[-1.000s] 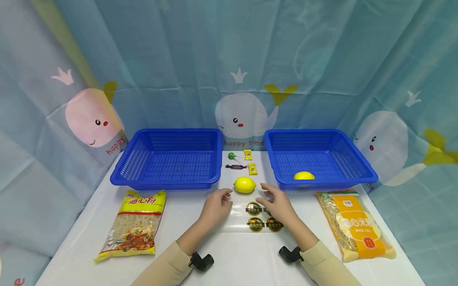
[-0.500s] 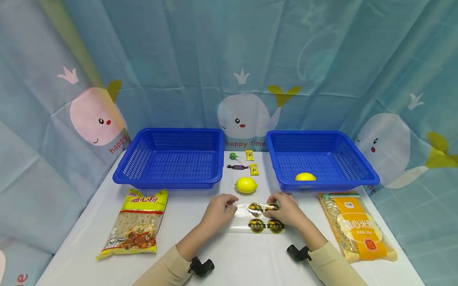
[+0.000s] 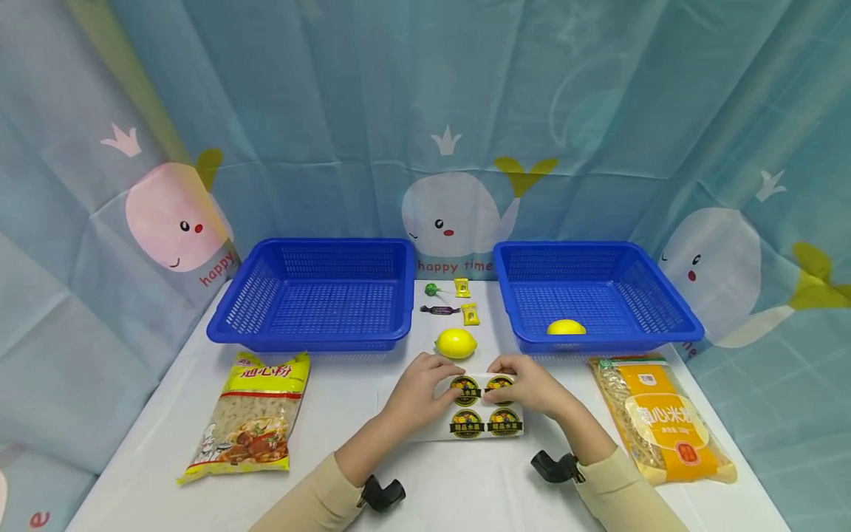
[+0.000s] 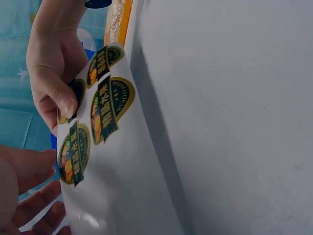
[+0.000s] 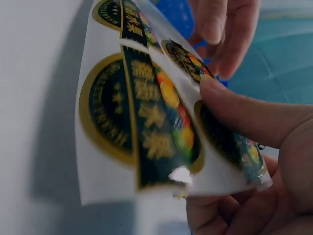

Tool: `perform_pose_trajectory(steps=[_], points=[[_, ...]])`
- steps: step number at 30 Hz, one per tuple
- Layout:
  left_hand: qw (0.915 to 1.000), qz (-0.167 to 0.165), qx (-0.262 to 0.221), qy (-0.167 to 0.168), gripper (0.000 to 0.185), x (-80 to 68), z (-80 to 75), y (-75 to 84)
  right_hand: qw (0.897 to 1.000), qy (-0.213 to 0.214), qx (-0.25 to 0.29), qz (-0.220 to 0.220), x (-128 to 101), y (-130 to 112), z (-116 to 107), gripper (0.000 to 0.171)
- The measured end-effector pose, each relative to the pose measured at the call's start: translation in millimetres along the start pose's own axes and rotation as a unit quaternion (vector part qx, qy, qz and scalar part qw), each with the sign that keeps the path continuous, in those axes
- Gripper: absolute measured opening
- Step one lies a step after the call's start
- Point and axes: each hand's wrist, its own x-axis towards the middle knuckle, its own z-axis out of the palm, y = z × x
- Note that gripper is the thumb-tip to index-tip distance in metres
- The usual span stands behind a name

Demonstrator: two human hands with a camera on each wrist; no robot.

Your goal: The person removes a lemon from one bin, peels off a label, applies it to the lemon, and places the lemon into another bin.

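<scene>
A glossy white sheet of round black-and-gold stickers (image 3: pixel 467 423) is lifted at its right end off the white table. My right hand (image 3: pixel 532 388) pinches its upper right part, the thumb (image 5: pixel 244 110) lying on top over a sticker and the fingers curled underneath. My left hand (image 3: pixel 419 391) is by the sheet's far edge, with thumb (image 4: pixel 29 164) and fingers apart and loosely bent; whether they touch the edge is unclear. A lemon (image 3: pixel 456 343) lies just beyond both hands.
Two blue baskets, left (image 3: pixel 392 336) and right (image 3: pixel 618 341), stand at the back; a second lemon (image 3: pixel 566 326) is in the right one. Between them lie a green lollipop (image 3: pixel 431 290) and wrapped candies (image 3: pixel 470 314). Pasta bags flank the hands, left (image 3: pixel 249 421) and right (image 3: pixel 665 421).
My right hand has come down onto the sticker sheet, taken hold of it and raised its right end, drawing it slightly left. The left hand has shifted right along the sheet.
</scene>
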Motion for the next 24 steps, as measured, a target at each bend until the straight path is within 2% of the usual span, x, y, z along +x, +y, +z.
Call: perform_pose_trajectory(steps=[5,14,17,20,24], points=[[0.9997,0.011,0.012,0.018,0.025,0.7,-3.0,5.9,1.0,-0.014,0.027,-0.006,-0.4,-4.7,0.0,0.029],[0.998,0.02,-0.001,0.06,0.015,1.1,-4.6,5.3,0.996,-0.027,0.089,0.004,2.0,-1.4,-0.4,0.03],[0.9977,0.02,-0.012,0.064,0.012,1.8,-4.8,4.5,0.994,-0.03,0.109,0.008,3.4,0.7,0.1,0.03],[0.9977,0.003,-0.036,0.057,0.011,2.6,-6.1,4.4,0.991,-0.031,0.127,0.015,4.3,1.6,0.6,0.033],[0.9937,-0.041,-0.095,0.044,0.01,2.7,-9.7,3.9,0.99,-0.026,0.133,0.024,5.5,3.9,0.5,0.035]])
